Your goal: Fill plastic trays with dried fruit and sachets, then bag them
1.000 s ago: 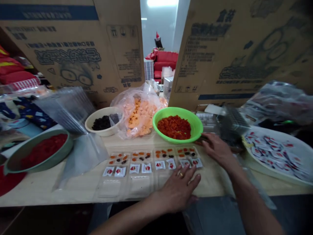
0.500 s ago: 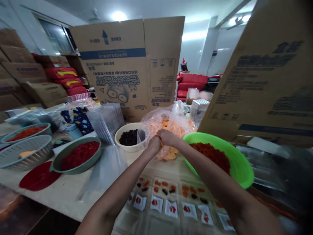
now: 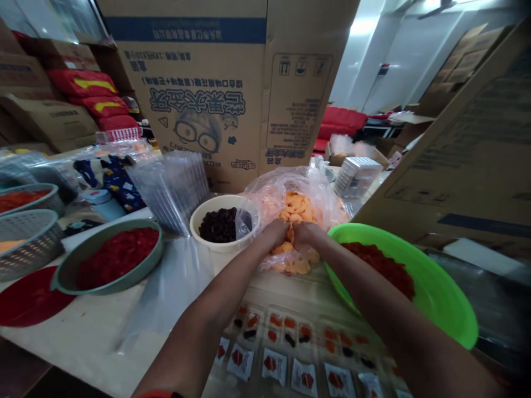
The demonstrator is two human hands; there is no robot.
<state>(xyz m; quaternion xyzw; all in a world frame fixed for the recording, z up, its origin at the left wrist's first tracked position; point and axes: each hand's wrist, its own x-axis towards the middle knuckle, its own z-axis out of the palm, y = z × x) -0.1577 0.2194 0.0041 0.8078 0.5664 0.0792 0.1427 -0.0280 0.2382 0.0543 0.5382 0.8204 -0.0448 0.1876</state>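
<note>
**While the trays wait, both hands go into the bag of orange pieces**

Since a second ago, when both hands lay flat by the near trays, the arms have stretched away across the table (image 3: 83, 337). A tall cardboard box (image 3: 215, 83) closes off the far side, and a second box (image 3: 468, 155) leans in at the right. Below that one sits a green bowl (image 3: 448, 309) of chopped red bits, at the right. At the left is a grey-green bowl (image 3: 62, 273) of darker red pieces. Between them, far of centre, a clear plastic bag (image 3: 269, 193) lies open, with a white bowl (image 3: 215, 251) of dark fruit just beside it on its left. Partly filled trays (image 3: 290, 354) lie untouched at the near edge under the forearms.

Left hand (image 3: 274, 232) and right hand (image 3: 305, 235) meet, touching, at the bag's mouth. Their fingers are curled down into the orange pieces (image 3: 296, 204) heaped inside. Half a second ago they were only at the bag's near edge, so the work has shifted from trays to bag. Whether either hand has closed on any pieces I cannot tell, because the fingertips are buried.
</note>
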